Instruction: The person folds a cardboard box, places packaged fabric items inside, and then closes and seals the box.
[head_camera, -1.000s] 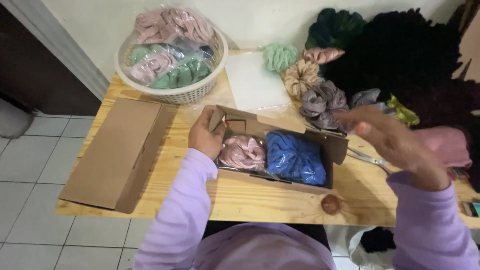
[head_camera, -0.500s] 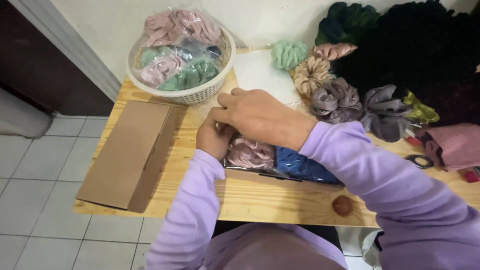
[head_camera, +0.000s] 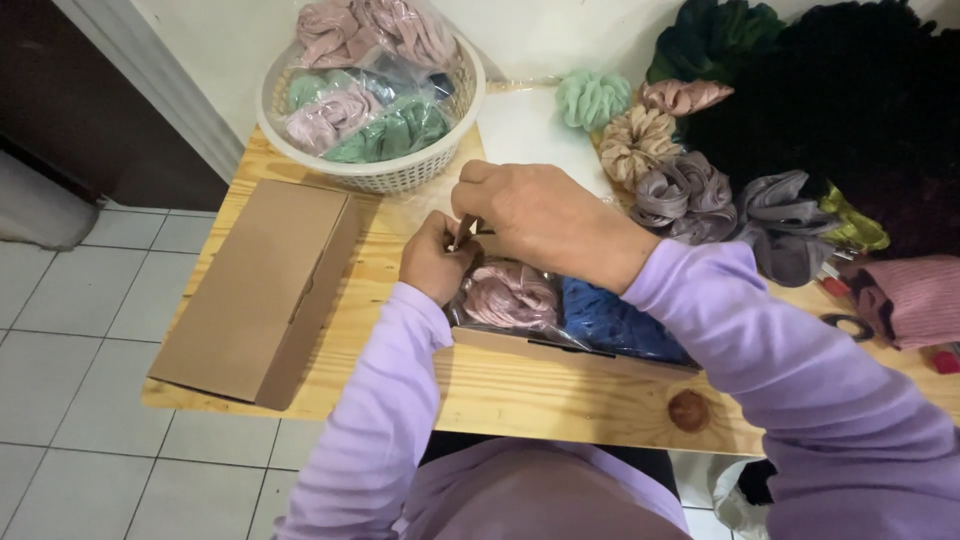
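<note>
— Wooden table (head_camera: 560, 395) against a pale wall; what sits under your hands?
— An open cardboard box (head_camera: 560, 345), long axis across me, holding pink (head_camera: 510, 295) and blue (head_camera: 615, 325) bagged scrunchies.
— And your fingers?
— My left hand (head_camera: 435, 260) and right hand (head_camera: 540, 215) pinch something small at its left end; I can't tell what. A closed box (head_camera: 260, 285) lies left, a basket (head_camera: 400, 175) behind.

- Left hand (head_camera: 435, 258) curled into a loose fist, lilac sleeve reaching forward.
- Right hand (head_camera: 545, 215) crosses over, fingers bent, touching the left hand's fingertips.
</note>
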